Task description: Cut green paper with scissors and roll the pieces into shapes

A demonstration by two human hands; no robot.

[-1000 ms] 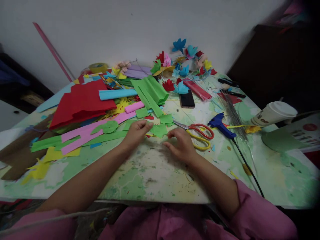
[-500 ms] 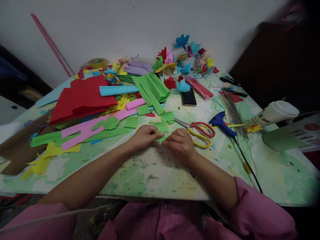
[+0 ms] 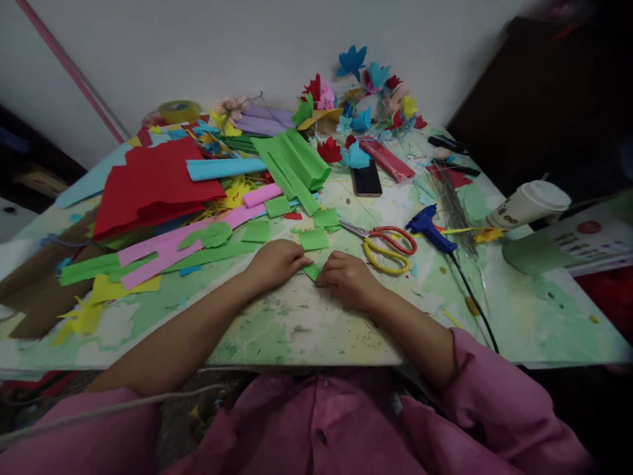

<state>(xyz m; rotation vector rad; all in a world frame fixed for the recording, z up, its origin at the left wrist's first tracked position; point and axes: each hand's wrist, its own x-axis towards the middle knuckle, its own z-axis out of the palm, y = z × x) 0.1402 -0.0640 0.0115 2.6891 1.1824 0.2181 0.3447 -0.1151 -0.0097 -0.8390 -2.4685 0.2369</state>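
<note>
Across the lower frame we have a paint-stained surface (image 3: 287,336). On it, near the centre, lie green crepe-paper squares (image 3: 314,239); right of them, scissors (image 3: 368,233) and a blue glue gun (image 3: 429,229). We also see a smartphone (image 3: 366,181) above centre, a lidded paper cup (image 3: 525,206) at right.

Single head-worn view, facing forward and down; hands (image 3: 349,280) near, wall (image 3: 222,49) beyond table (image 3: 291,340).
</note>
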